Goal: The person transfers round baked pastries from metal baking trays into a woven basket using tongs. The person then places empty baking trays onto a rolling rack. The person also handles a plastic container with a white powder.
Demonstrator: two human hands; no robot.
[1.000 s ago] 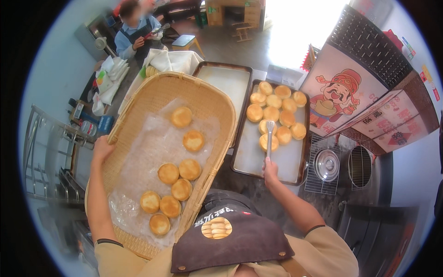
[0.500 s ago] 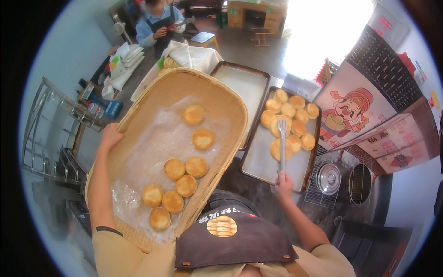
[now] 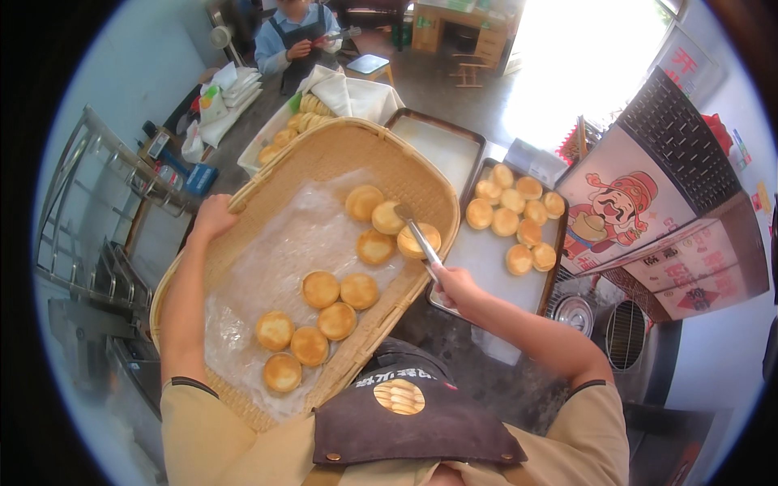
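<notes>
Silver metal tongs, clasped in the right hand, have carried round golden buns to two o'clock in the woven tan basket; left hand grips its ten-o'clock rim. Setting-down seemingly needs gentle release.

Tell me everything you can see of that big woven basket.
The long, round-cornered tan basket looks like woven bamboo, with a thick rim bound at intervals. It lies slantwise, its near end partly hidden by the person. A crinkled, clear plastic sheet covers much of its bottom, with round golden buns inside. The left hand has its grip on the left rim; silver metal tongs in the right hand reach over the right side. What supports the basket is hidden.
</notes>
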